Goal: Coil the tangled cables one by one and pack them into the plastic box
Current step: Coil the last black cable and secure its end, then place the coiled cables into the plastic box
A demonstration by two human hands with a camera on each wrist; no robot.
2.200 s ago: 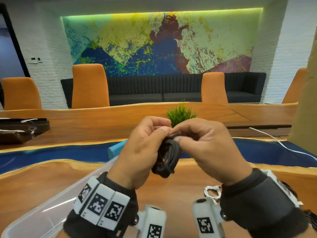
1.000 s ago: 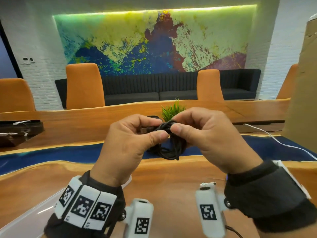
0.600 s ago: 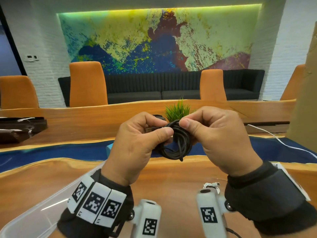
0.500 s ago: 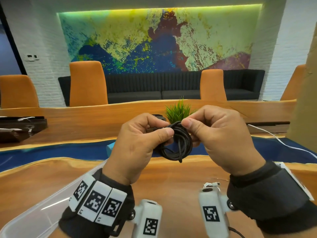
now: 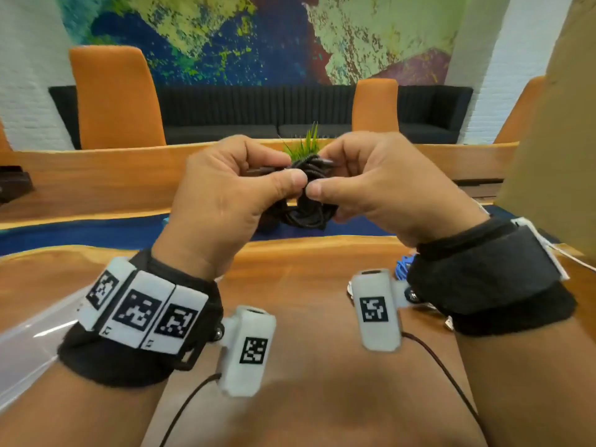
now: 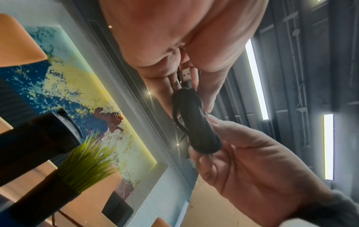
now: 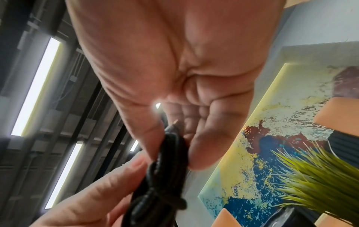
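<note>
A black braided cable [image 5: 308,201], wound into a small coil, hangs in the air between both hands above the wooden table [image 5: 306,285]. My left hand [image 5: 258,179] pinches the coil's left side with thumb and fingers. My right hand [image 5: 325,175] pinches its right side, the thumbs almost meeting. In the left wrist view the coil [image 6: 196,122] shows a USB plug [image 6: 186,73] tucked under the left fingers. The right wrist view has the coil [image 7: 161,176] wrapped at its middle. The clear plastic box [image 5: 29,350] lies at the lower left, partly behind my left forearm.
A small green plant [image 5: 304,141] stands on the table just behind the hands. A blue cable [image 5: 403,266] and a white cable [image 5: 577,259] lie by my right wrist. A tall cardboard panel [image 5: 554,140] rises at the right. Orange chairs [image 5: 114,95] line the far side.
Both hands with the coil have drawn closer together and risen slightly. The thumbs now nearly touch over the coil's middle, and the bundle looks tighter. The view has tilted down.
</note>
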